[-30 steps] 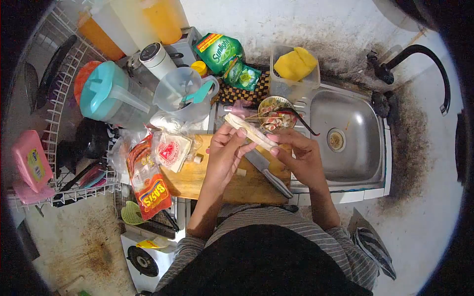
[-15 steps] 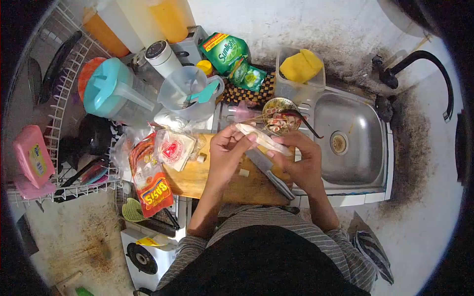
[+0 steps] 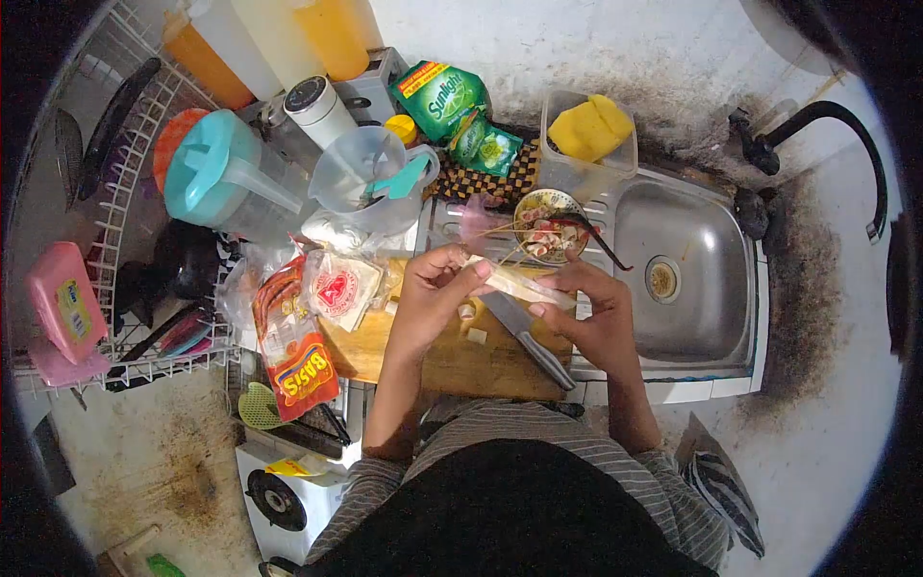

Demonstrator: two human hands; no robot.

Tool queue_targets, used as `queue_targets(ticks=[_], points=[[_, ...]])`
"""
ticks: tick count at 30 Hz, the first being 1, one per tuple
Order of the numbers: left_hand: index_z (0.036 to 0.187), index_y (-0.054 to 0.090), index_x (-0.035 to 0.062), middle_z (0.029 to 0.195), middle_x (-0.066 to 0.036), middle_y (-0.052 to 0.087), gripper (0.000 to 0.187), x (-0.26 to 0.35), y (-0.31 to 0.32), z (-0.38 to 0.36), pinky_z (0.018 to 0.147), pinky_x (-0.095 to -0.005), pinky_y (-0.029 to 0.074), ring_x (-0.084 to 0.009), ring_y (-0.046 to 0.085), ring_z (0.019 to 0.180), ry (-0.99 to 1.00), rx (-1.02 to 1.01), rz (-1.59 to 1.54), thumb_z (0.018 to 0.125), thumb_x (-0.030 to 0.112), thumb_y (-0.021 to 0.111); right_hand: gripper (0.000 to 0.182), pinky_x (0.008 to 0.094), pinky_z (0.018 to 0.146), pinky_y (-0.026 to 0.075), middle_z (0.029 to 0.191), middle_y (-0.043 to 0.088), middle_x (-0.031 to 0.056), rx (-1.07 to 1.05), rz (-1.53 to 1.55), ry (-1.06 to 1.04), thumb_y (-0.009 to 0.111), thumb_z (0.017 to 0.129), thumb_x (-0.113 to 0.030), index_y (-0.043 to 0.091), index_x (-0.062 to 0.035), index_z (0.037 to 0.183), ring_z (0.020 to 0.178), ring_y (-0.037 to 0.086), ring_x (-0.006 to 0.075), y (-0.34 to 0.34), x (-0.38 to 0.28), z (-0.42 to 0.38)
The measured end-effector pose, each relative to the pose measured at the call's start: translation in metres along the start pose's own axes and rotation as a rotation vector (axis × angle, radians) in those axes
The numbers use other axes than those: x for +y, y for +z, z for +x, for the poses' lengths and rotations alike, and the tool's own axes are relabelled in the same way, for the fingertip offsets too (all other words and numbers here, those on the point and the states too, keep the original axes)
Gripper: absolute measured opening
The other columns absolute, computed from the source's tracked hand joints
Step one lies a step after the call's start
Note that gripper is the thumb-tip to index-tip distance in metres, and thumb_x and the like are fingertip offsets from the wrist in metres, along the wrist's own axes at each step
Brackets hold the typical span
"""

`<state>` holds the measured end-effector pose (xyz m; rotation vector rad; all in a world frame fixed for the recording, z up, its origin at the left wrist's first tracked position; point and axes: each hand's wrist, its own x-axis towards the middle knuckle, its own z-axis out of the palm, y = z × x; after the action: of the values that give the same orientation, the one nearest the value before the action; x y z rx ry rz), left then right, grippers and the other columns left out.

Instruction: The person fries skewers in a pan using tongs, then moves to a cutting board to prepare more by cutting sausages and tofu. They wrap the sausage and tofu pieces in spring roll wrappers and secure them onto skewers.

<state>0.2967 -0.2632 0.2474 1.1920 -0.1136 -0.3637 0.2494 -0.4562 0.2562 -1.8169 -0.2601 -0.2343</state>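
Between my two hands stretches a pale, rolled dough wrapper point(image 3: 516, 282), held above the wooden cutting board point(image 3: 423, 363). My left hand point(image 3: 435, 293) pinches its left end between thumb and fingers. At the other end, my right hand point(image 3: 594, 310) grips it the same way. Below the roll a knife point(image 3: 532, 344) lies slantwise on the board, partly hidden. A small pale piece point(image 3: 476, 336) rests left of the blade. Just beyond my hands stands a patterned bowl point(image 3: 551, 227) of chopped filling, with a dark-handled spoon point(image 3: 608, 252) in it.
A stack of square wrappers in plastic point(image 3: 342, 293) and a red sausage packet point(image 3: 306, 370) lie left of my hands. The steel sink point(image 3: 687, 250) is at right under a black tap point(image 3: 827, 111). A clear measuring jug point(image 3: 361, 183) and a turquoise-lidded pitcher point(image 3: 221, 173) stand behind.
My right hand has shifted slightly right and down, and the roll has tilted a little and looks flatter. Both hands keep hold of it. The view has shifted slightly.
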Motion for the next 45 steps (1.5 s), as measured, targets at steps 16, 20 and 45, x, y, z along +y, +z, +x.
queue_targets(ticks=[16, 20, 45], points=[[0.091, 0.063, 0.0009, 0.078, 0.0, 0.06, 0.013, -0.001, -0.003, 0.001, 0.059, -0.0192, 0.039, -0.0029, 0.048, 0.066, 0.083, 0.137, 0.096, 0.086, 0.011, 0.056, 0.02, 0.0401, 0.106, 0.022, 0.084, 0.065, 0.0079, 0.046, 0.172, 0.193, 0.07, 0.066, -0.003, 0.064, -0.0036, 0.085, 0.084, 0.059, 0.0128, 0.002, 0.005, -0.002], [0.09, 0.063, 0.0013, 0.079, 0.0, 0.06, 0.012, 0.008, 0.004, 0.0, 0.062, -0.019, 0.04, -0.0035, 0.05, 0.068, 0.166, 0.115, 0.155, 0.085, 0.01, 0.057, 0.025, 0.0292, 0.086, 0.04, 0.09, 0.064, 0.0091, 0.004, 0.113, 0.189, 0.073, 0.067, -0.01, 0.065, -0.004, 0.09, 0.088, 0.058, 0.0166, -0.001, 0.009, -0.004], [0.085, 0.062, 0.0017, 0.076, 0.003, 0.058, 0.006, 0.001, 0.003, 0.0, 0.062, -0.0167, 0.038, -0.0015, 0.048, 0.07, 0.167, 0.09, 0.204, 0.082, 0.006, 0.061, 0.024, 0.0293, 0.085, 0.04, 0.09, 0.062, 0.0086, 0.01, 0.091, 0.138, 0.071, 0.069, -0.008, 0.064, -0.0009, 0.091, 0.087, 0.057, 0.0165, 0.001, 0.015, -0.004]])
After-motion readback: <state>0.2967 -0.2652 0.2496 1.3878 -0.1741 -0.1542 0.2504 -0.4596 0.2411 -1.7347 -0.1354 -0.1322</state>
